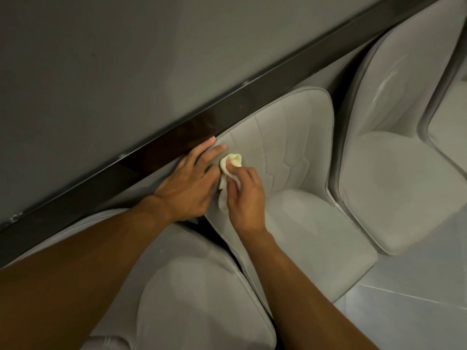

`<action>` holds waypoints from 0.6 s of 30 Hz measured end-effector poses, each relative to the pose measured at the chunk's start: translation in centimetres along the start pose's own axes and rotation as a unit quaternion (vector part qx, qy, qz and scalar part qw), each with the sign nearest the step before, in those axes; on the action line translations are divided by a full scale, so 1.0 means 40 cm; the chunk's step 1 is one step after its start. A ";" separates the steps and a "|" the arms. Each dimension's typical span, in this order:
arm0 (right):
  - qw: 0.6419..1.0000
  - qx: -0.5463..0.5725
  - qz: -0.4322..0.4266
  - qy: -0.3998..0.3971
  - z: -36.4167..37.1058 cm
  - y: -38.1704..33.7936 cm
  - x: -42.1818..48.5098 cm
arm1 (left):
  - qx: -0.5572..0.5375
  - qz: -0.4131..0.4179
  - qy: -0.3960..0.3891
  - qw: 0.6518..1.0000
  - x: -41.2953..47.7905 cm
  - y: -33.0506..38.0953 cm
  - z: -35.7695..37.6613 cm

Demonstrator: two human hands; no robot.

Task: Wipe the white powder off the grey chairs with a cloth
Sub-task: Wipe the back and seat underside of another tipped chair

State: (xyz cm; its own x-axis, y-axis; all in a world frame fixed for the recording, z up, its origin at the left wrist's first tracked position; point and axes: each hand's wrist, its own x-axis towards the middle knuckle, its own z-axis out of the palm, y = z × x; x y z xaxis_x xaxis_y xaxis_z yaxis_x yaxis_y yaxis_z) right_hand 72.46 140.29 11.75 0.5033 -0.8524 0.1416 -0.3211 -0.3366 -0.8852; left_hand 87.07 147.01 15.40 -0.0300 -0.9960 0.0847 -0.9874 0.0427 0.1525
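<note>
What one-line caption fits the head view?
The right hand holds a bunched cream cloth against the backrest of the middle grey upholstered chair; the left hand rests flat beside it.

A glossy dark band [252, 94] runs diag. across the view, from low at the left edge up to the top right. Above it, touching along its whole upper edge, is a plain matte grey surface [126, 59], prob. a wall. A few small white specks [15, 218] sit on the band's lower-left end. Well below the band, btm right, is a pale tiled floor [417, 324] w/ a thin light joint line [404, 295] crossing it.
</note>
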 end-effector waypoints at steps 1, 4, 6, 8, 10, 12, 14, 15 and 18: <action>1.000 -0.010 0.002 -0.007 -0.003 0.008 -0.002 | 0.001 0.001 -0.001 1.000 -0.001 0.000 -0.002; 0.999 -0.043 -0.004 -0.030 -0.026 -0.006 0.007 | 0.004 0.005 0.005 1.000 -0.001 -0.003 -0.001; 0.998 -0.043 -0.024 -0.029 -0.032 -0.022 0.009 | -0.002 0.004 0.007 1.000 -0.001 -0.003 0.002; 0.998 -0.043 -0.029 -0.039 -0.027 -0.021 0.002 | -0.010 0.004 0.005 1.000 0.000 -0.002 -0.002; 0.997 -0.051 0.004 -0.058 -0.020 -0.008 -0.004 | -0.013 0.009 -0.005 1.000 -0.002 -0.002 -0.009; 0.995 -0.060 0.035 -0.073 -0.025 0.002 -0.007 | -0.019 0.011 -0.007 1.000 -0.002 -0.003 -0.011; 0.994 -0.074 0.034 -0.073 -0.037 -0.015 -0.008 | -0.029 0.011 -0.004 1.000 -0.001 -0.005 -0.012; 0.995 -0.075 0.017 -0.067 -0.042 -0.031 -0.008 | -0.031 0.010 -0.005 0.999 -0.001 -0.005 -0.013; 0.997 -0.053 -0.029 -0.051 -0.042 -0.051 -0.013 | -0.037 0.010 -0.013 0.999 0.003 0.003 -0.021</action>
State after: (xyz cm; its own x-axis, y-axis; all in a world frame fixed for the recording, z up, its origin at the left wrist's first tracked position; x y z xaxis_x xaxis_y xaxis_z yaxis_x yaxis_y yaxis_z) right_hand 71.51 140.75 14.22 0.6010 -0.7869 0.1401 -0.3700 -0.4293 -0.8239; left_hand 87.10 146.96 16.25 -0.0547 -0.9965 0.0625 -0.9722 0.0675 0.2243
